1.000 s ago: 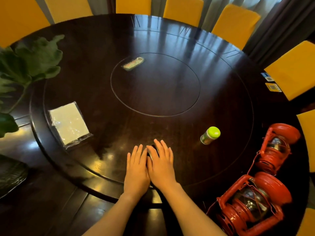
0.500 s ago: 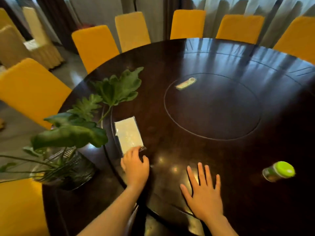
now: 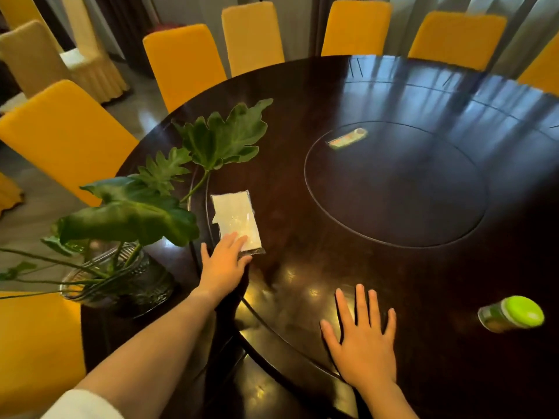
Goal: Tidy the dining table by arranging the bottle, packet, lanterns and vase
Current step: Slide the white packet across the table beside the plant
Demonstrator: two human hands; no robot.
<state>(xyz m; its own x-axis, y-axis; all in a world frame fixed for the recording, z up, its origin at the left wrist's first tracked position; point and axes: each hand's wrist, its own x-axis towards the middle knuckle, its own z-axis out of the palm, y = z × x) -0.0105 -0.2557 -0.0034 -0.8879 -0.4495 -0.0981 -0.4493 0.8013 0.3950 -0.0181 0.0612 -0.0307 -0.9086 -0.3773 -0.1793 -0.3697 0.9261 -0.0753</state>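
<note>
Left hand (image 3: pixel 225 263) flat on packet (image 3: pixel 236 220) edge

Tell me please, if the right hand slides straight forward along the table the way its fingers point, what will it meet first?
Probably nothing soon. The right hand lies flat, fingers pointing up the table toward the inlaid centre circle. The bottle lies off to its right, outside that line.

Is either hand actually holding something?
No. The left hand lies on the clear plastic packet's near end; the right hand rests flat on the table.
</note>
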